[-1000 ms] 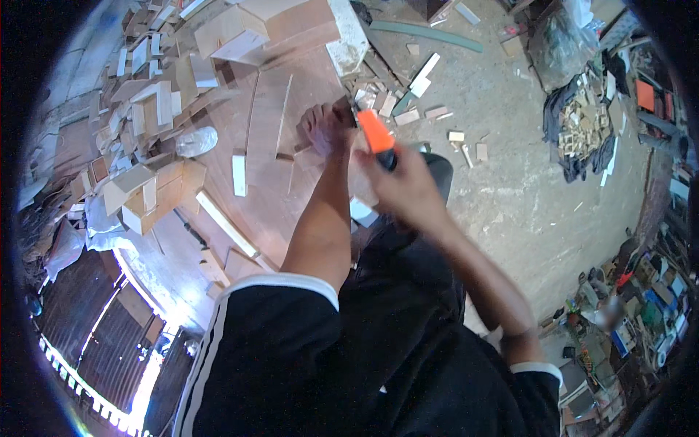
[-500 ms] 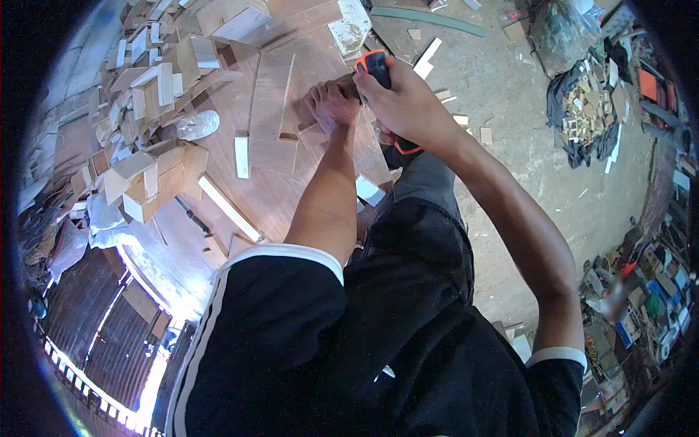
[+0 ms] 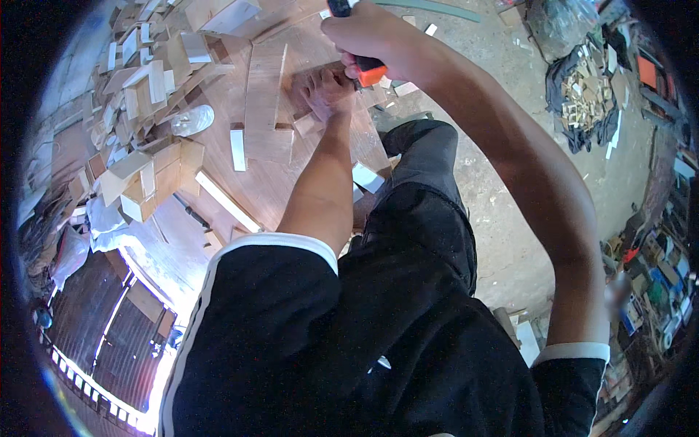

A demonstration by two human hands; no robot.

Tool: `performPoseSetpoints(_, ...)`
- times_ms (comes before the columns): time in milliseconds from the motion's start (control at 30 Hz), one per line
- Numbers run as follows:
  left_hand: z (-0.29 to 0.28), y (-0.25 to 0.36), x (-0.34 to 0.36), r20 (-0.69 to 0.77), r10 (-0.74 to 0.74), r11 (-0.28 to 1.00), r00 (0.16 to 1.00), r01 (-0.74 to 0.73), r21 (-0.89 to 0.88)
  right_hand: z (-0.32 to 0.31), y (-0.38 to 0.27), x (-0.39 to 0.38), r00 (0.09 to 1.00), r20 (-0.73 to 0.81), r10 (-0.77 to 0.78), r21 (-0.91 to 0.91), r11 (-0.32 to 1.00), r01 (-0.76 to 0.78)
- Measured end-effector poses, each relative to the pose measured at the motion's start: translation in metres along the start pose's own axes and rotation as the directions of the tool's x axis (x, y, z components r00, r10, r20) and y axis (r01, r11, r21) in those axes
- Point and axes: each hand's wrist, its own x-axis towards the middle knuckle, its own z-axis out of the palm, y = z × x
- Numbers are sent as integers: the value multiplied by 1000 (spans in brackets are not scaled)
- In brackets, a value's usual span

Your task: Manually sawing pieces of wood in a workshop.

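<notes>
My left hand (image 3: 328,95) presses down near the right edge of the wooden table (image 3: 226,109), fingers apart and slightly bent. Under its palm a small wooden piece (image 3: 309,125) shows in part. Beside it, past the table edge, my right hand (image 3: 375,36) is closed around the handle of a tool (image 3: 371,74), black with orange ends. The tool's working end is hidden. Just left of my left hand lies a long wooden board (image 3: 263,102), with a narrow white-faced strip (image 3: 238,149) next to it.
Many wood offcuts (image 3: 138,80) are heaped on the left, near a clear plastic bottle (image 3: 193,121) and an open wooden box (image 3: 156,182). A white-edged strip (image 3: 226,200) lies closer. On the floor (image 3: 510,197) at right, a dark sack (image 3: 582,102) holds wood scraps.
My right hand has moved forward and a little left with the tool, its arm stretching out. My left hand stays in place on the wooden piece. The view has shifted slightly.
</notes>
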Motion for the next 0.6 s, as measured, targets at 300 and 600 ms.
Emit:
performPoseSetpoints(300,40,57,-27,85,90,972,992,-69,-225,-37,11,-2,970,-240,48,-166,982,-90)
performPoseSetpoints(600,-25,91,-21,274,168,952,947,-228,206,-31,-3,-21,981,-176,79,-159,981,-107)
